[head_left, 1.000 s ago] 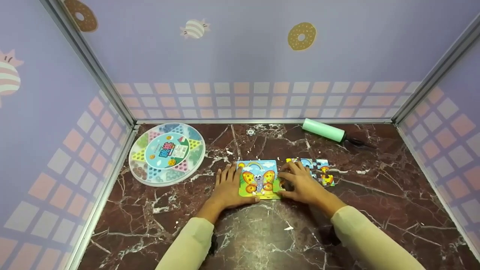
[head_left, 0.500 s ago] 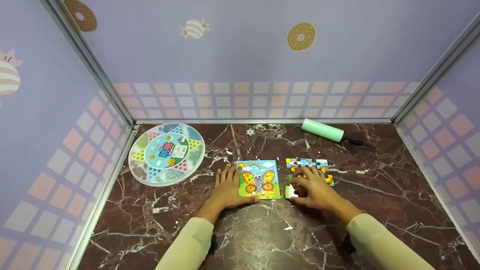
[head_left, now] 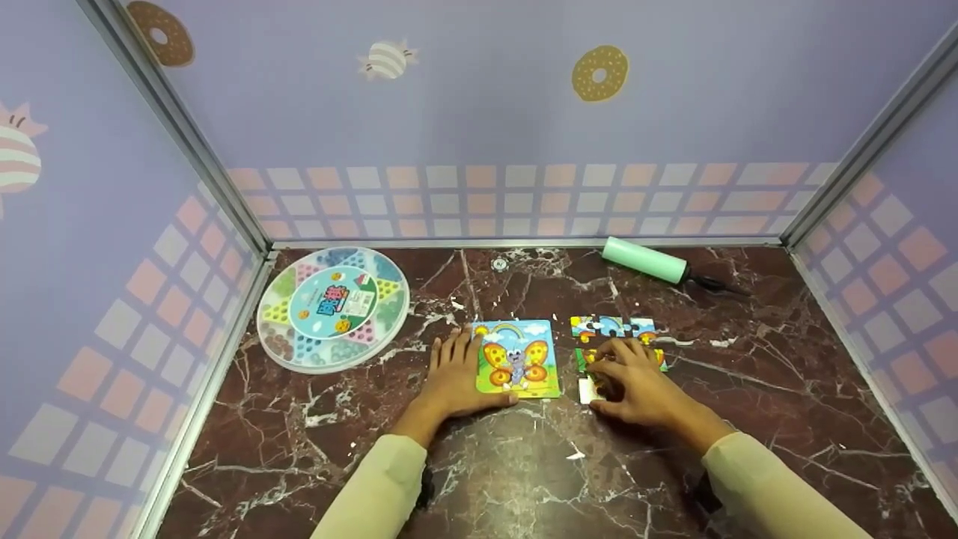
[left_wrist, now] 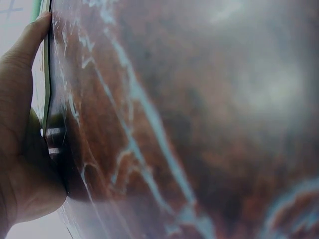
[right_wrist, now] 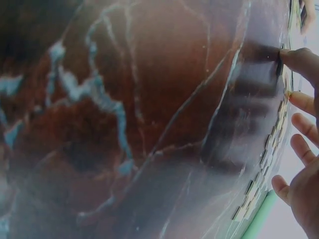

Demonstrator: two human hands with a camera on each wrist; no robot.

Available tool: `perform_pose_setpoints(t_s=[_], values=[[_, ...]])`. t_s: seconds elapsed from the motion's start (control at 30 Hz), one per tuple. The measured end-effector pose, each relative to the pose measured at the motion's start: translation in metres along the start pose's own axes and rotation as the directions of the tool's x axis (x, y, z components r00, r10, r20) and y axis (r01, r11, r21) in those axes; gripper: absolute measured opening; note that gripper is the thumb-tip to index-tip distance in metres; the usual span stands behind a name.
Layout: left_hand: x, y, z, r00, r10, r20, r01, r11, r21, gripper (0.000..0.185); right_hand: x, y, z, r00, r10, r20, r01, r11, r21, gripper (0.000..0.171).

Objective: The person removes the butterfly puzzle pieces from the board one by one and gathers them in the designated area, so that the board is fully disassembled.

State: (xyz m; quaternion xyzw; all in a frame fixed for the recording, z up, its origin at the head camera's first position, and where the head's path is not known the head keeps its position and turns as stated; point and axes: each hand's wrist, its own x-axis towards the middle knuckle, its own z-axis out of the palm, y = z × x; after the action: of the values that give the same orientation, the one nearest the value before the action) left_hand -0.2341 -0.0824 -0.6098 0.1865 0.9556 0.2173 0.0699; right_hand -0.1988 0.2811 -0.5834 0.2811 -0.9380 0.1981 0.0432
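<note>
A square butterfly puzzle board (head_left: 518, 359) lies flat on the dark marbled table. My left hand (head_left: 453, 374) rests at its left side, fingers straight along the edge and thumb on the near-left corner. To the right of the board, my right hand (head_left: 632, 382) pinches a puzzle piece (head_left: 586, 391) with a white part between thumb and index finger, low at the table. Just beyond that hand lie several puzzle pieces (head_left: 612, 326) in rows, partly hidden by its fingers. In the right wrist view, the thumb (right_wrist: 299, 60) touches a thin piece's edge.
A round Chinese checkers box (head_left: 333, 308) lies at the back left. A pale green cylinder with a black handle, a hand pump by its look (head_left: 645, 260), lies at the back right. A small round token (head_left: 499, 264) is near the back wall. Patterned walls enclose three sides.
My right hand has moved from the board's right edge rightward with the puzzle piece, to just below the rows of pieces. My left hand and the board have stayed in place.
</note>
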Motion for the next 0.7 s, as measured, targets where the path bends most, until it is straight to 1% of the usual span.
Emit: perform_pose_setpoints(t_s=[0.17, 0.33, 0.4, 0.53, 0.6, 0.7], values=[[-0.003, 0.006, -0.007, 1.000, -0.001, 0.003, 0.001, 1.000, -0.006, 0.136, 0.000, 0.000, -0.001, 1.000, 0.001, 0.006, -0.001, 1.000, 0.005, 0.052], [-0.001, 0.003, -0.003, 1.000, -0.010, 0.012, 0.010, 1.000, -0.001, 0.138, -0.001, 0.000, -0.001, 1.000, -0.006, 0.000, 0.006, 1.000, 0.009, 0.052], [0.001, 0.000, 0.000, 1.000, -0.014, 0.014, 0.014, 1.000, 0.002, 0.138, -0.001, 0.000, -0.001, 1.000, -0.015, -0.016, 0.015, 1.000, 0.014, 0.048], [0.003, -0.004, 0.006, 1.000, -0.014, 0.002, 0.014, 1.000, 0.005, 0.137, -0.002, 0.000, 0.000, 0.998, -0.034, -0.056, 0.035, 0.999, 0.018, 0.032], [0.003, -0.004, 0.006, 1.000, -0.015, 0.002, 0.015, 1.000, 0.007, 0.137, -0.002, -0.001, 0.000, 0.997, -0.039, -0.061, 0.039, 0.999, 0.009, 0.025], [0.002, -0.003, 0.004, 1.000, -0.019, 0.011, 0.019, 1.000, 0.016, 0.137, 0.000, -0.002, -0.001, 0.998, -0.044, -0.047, 0.044, 0.999, -0.002, 0.021]])
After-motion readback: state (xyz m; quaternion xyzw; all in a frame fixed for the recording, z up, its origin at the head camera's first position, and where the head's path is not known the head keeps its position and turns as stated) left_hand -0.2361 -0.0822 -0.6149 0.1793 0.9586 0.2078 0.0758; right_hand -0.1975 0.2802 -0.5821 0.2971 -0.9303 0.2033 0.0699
